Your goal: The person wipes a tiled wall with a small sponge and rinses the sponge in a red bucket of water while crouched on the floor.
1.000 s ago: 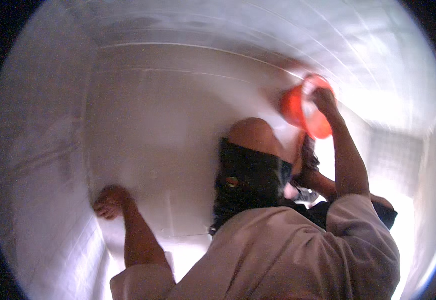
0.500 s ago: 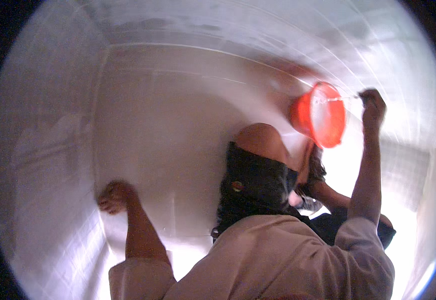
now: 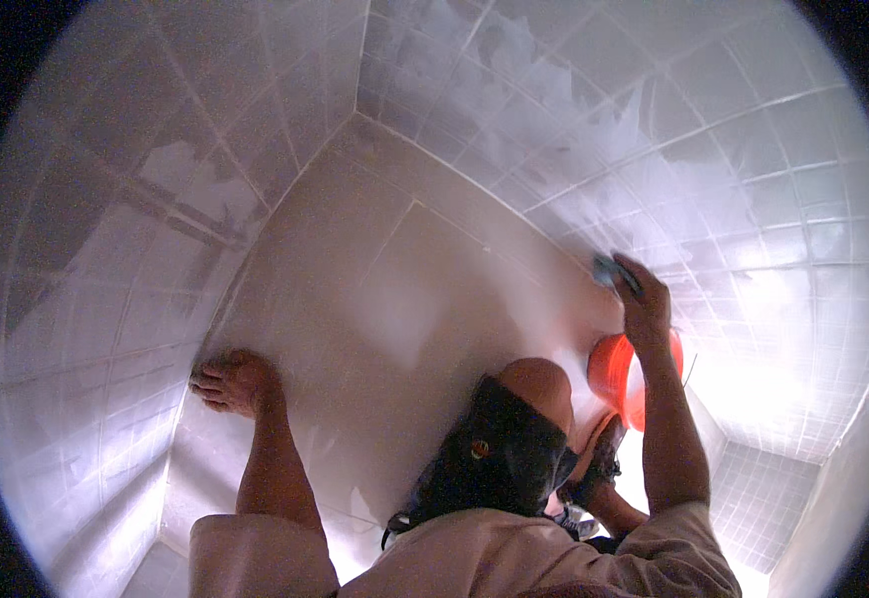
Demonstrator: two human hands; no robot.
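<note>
My right hand (image 3: 646,304) is closed around a blue-green sponge (image 3: 614,271), held where the lower edge of the right tiled wall (image 3: 694,189) meets the smooth grey-brown surface (image 3: 354,269). An orange-red bucket (image 3: 609,371) stands just behind that hand, partly covered by my forearm. My left hand (image 3: 243,384) is spread with its fingers stretched toward the foot of the left tiled wall (image 3: 95,329), and it holds nothing.
Whitish smears (image 3: 534,75) cover parts of the tiles on both sides. My bent knee (image 3: 536,387) and dark shorts (image 3: 494,448) take up the lower middle, close to the bucket. A patch of small tiles (image 3: 763,498) lies at the lower right.
My right hand has moved from beside the bucket's mouth, where a thin pale line joined them, to the wall's lower edge. The view has shifted; the left hand stays by the left wall.
</note>
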